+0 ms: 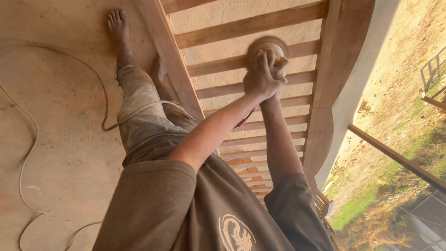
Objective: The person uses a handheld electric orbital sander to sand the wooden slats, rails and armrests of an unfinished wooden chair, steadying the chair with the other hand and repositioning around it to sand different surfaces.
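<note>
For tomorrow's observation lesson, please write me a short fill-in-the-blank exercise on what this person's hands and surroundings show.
1. Both hands grip a round ____ pressed onto a wooden slat.
2. The slats belong to a large ____ frame.
3. A long cord trails over the dusty ____.
4. The person's foot is ____, with no shoe.

Missing words: sander; wooden; floor; bare
</note>
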A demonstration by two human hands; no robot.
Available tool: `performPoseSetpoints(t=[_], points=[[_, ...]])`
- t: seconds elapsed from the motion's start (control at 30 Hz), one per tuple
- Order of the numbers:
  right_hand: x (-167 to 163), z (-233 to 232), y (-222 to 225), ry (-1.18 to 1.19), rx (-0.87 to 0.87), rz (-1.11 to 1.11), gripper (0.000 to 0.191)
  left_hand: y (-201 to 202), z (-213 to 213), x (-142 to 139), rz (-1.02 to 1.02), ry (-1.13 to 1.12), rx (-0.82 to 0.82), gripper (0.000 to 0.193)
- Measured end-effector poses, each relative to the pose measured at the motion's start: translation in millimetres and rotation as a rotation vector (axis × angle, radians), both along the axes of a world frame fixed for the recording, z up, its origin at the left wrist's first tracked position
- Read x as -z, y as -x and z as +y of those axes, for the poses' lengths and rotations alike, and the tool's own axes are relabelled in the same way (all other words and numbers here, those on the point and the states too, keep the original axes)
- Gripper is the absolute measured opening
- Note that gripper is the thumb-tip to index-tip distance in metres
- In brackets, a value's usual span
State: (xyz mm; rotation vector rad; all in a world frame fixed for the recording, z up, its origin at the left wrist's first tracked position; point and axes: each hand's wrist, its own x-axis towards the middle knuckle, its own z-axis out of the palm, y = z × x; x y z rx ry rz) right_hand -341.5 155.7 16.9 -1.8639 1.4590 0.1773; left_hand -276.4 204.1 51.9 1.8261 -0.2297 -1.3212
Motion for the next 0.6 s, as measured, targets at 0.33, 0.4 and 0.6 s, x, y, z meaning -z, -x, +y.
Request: performPoseSetpoints(t=[0.33, 0.4, 0.6], points=[[-17.8, -71.0, 16.1, 0.025, 0.193, -0.112, 0.049, 7.3, -77.8, -26.7, -0.222, 0.06, 0.196, 0.086], [-11.2, -47.5, 10.4, 0.024, 0.188, -0.088, 0.048, 3.8, -60.7, -15.3, -0.233, 0.081, 0.201, 0.095], [-5.5, 62.8, -18.4, -0.043, 0.211, -0.007, 0.048, -10.9, 45.3, 20.3, -0.262, 0.034, 0.24, 0.116]])
